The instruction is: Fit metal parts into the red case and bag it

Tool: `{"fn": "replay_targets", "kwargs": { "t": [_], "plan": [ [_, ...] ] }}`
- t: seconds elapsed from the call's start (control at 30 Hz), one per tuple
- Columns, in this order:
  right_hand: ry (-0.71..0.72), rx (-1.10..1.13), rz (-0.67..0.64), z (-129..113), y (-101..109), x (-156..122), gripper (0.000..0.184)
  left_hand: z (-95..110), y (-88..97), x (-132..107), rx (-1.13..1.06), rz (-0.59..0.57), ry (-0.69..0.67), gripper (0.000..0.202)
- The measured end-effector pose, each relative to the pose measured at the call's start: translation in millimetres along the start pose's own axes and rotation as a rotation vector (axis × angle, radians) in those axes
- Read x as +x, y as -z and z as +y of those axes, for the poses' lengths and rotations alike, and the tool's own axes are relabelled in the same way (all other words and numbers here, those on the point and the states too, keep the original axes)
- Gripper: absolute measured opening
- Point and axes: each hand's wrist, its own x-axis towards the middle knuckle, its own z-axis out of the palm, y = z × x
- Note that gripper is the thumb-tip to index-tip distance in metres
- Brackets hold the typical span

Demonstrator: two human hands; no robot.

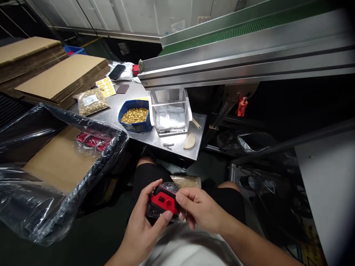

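Over my lap, a red and black plastic device sits in a clear plastic bag. It has a square opening and a round recess on its red face; I cannot make out its exact kind. My left hand is closed round its left end, thumb along the lower edge. At the right end, my right hand is closed in a pinch on the bag, with some film showing under its fingers. Just behind the device, a clear packet of small tan pieces rests at my lap.
A metal table bears a blue bin of gold-coloured small parts, a clear-fronted bin of plastic bags and a bagged parts packet. Left stands a plastic-lined box with red items; cardboard stacks lie behind. A conveyor spans the upper right.
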Motion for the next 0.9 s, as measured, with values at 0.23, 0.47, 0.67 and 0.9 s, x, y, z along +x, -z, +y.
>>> {"fn": "replay_targets", "kwargs": {
  "t": [0.23,0.47,0.67,0.9],
  "plan": [
    [0.026,-0.077,0.022,5.1,-2.9,-0.9,0.048,-3.9,-19.8,-0.1,-0.243,0.13,0.098,0.041],
    [0.046,-0.143,0.09,8.7,-3.5,1.2,0.049,-13.4,-33.2,8.8,-0.116,0.234,0.064,0.04],
    [0.02,-0.119,0.136,15.9,-1.6,4.1,0.047,-14.3,-37.6,20.8,-0.11,0.265,0.148,0.037],
    [-0.001,-0.043,0.146,13.4,9.0,6.6,0.048,-15.7,-23.7,22.3,-0.262,0.088,0.041,0.045]
  ]
}}
